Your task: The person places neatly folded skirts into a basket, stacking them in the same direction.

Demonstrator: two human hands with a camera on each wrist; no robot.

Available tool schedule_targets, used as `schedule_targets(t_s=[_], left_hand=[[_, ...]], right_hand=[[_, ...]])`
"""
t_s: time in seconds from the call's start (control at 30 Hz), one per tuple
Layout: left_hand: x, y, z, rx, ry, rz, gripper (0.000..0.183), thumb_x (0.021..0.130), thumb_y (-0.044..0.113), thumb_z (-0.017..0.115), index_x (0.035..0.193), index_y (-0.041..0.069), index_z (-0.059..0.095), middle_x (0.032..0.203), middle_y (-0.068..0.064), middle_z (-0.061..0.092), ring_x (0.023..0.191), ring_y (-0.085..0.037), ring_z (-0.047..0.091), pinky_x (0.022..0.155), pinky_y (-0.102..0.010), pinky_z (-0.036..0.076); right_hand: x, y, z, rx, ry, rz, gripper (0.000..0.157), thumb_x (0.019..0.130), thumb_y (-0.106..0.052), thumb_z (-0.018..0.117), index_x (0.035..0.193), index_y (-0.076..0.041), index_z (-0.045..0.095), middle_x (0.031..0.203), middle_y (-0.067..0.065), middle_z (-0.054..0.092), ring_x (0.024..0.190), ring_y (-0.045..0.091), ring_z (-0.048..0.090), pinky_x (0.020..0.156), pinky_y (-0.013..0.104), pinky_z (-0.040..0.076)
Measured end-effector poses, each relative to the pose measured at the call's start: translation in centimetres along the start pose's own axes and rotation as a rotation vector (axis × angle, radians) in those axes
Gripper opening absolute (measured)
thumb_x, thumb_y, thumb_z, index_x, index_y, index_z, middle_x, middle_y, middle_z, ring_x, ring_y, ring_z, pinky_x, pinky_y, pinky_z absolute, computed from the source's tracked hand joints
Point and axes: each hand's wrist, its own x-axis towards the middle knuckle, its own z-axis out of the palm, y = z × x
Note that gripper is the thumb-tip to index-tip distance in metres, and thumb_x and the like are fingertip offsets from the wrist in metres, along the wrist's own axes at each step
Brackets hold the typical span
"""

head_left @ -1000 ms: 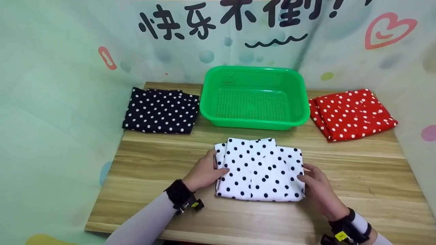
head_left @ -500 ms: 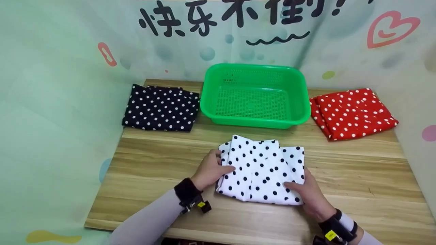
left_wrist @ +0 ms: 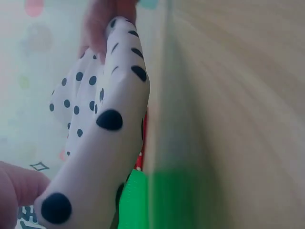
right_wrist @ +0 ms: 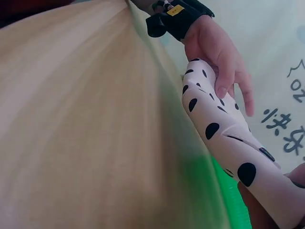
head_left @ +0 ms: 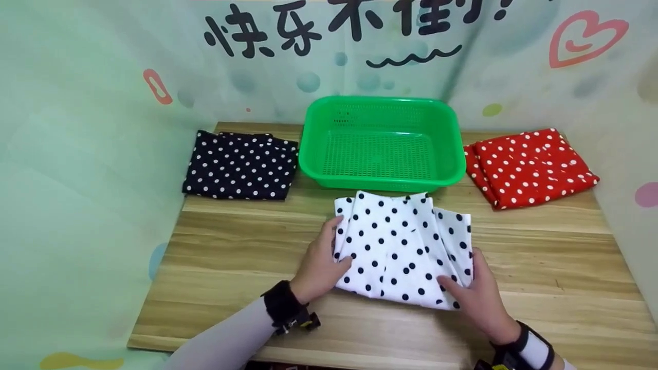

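Here, both grips (head_left: 317, 267) (head_left: 480, 300) hold white dotted cloth (head_left: 390, 244).

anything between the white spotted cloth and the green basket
Nothing visible: the left hand and right hand hold the white cloth in front of the green basket, with the black cloth and red cloth off to either side.

Front cloth (head_left: 389, 249): white, black dots. Left cloth (head_left: 239, 167): near-black, white dots. Right cloth (head_left: 532, 168): red, white dots. Basket (head_left: 378, 183): green.
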Motion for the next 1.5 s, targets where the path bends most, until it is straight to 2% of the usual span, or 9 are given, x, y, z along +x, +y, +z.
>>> schedule_targets(t_s=[0.17,0.37,0.77,0.93,1.07,1.2,1.33,1.43,1.5], left_hand=[[0.7,1.9,-1.2,-0.270,0.018,-0.033,0.097,0.088,-0.008,0.070,0.168,0.006,0.018,0.153,-0.027,0.055,0.121,-0.036,0.070,0.093,-0.039,0.065],[4.0,4.3,-3.2,-0.315,0.059,-0.058,0.078,0.085,-0.013,0.071,0.156,0.001,0.041,0.140,-0.021,0.065,0.113,-0.033,0.073,0.089,-0.037,0.066],[16.9,8.5,-7.4,-0.187,0.190,-0.054,0.063,0.089,-0.012,0.067,0.147,0.003,0.051,0.137,-0.015,0.064,0.116,-0.027,0.068,0.089,-0.030,0.064],[22.1,8.1,-7.3,-0.199,0.178,-0.153,0.047,0.088,-0.018,0.056,0.131,0.002,0.057,0.117,-0.012,0.066,0.102,-0.026,0.072,0.082,-0.030,0.065],[24.7,6.7,-7.0,0.001,0.155,-0.263,0.033,0.091,-0.013,0.053,0.119,0.001,0.061,0.107,-0.009,0.064,0.088,-0.022,0.067,0.070,-0.025,0.061],[25.9,5.3,-6.4,0.221,0.105,-0.340,0.045,0.095,-0.003,0.056,0.141,-0.004,0.055,0.126,-0.012,0.062,0.076,-0.016,0.052,0.058,-0.022,0.049],[24.9,5.1,-6.4,0.230,0.065,-0.331,0.060,0.098,0.010,0.066,0.152,-0.006,0.045,0.141,-0.016,0.060,0.076,-0.015,0.053,0.065,-0.024,0.052],[23.7,5.9,-7.1,0.231,0.051,-0.324,0.070,0.100,0.022,0.069,0.158,-0.004,0.039,0.153,-0.018,0.053,0.099,-0.020,0.061,0.084,-0.028,0.056],[23.2,6.7,-7.5,0.242,0.056,-0.322,0.076,0.102,0.027,0.067,0.164,0.001,0.031,0.164,-0.016,0.043,0.121,-0.023,0.058,0.098,-0.030,0.055]], right_hand=[[1.0,-2.0,-1.1,0.063,0.065,-0.140,0.082,0.087,0.015,0.076,0.159,0.002,0.038,0.150,0.005,0.056,0.122,-0.006,0.061,0.101,0.011,0.052],[5.4,-4.1,-1.9,0.155,0.069,-0.131,0.079,0.089,0.011,0.076,0.160,-0.006,0.043,0.158,0.010,0.054,0.129,0.004,0.061,0.105,0.014,0.052],[21.9,-8.1,-1.4,0.307,0.072,0.018,0.059,0.093,0.005,0.074,0.147,-0.004,0.052,0.139,0.013,0.062,0.123,0.025,0.063,0.103,0.032,0.059],[26.8,-8.3,-1.4,0.205,-0.039,0.124,0.062,0.098,0.005,0.064,0.155,-0.006,0.041,0.151,0.017,0.053,0.134,0.031,0.058,0.113,0.039,0.054],[28.6,-7.7,-0.9,0.123,-0.165,0.209,0.071,0.097,0.012,0.055,0.162,-0.001,0.027,0.158,0.022,0.045,0.141,0.037,0.052,0.117,0.041,0.052],[28.9,-6.9,-1.0,0.011,-0.240,0.258,0.064,0.099,0.011,0.049,0.159,0.004,0.031,0.147,0.021,0.049,0.127,0.032,0.058,0.103,0.033,0.059],[28.4,-6.3,-1.4,-0.032,-0.274,0.272,0.061,0.102,0.005,0.042,0.162,0.007,0.027,0.155,0.028,0.043,0.129,0.035,0.058,0.105,0.036,0.058],[27.8,-6.4,-1.8,-0.021,-0.255,0.272,0.066,0.105,-0.001,0.042,0.165,0.006,0.018,0.162,0.028,0.036,0.135,0.037,0.054,0.116,0.043,0.051],[27.4,-6.7,-2.0,-0.039,-0.211,0.255,0.066,0.106,-0.006,0.044,0.166,0.004,0.020,0.145,0.024,0.052,0.124,0.033,0.060,0.112,0.042,0.052]])
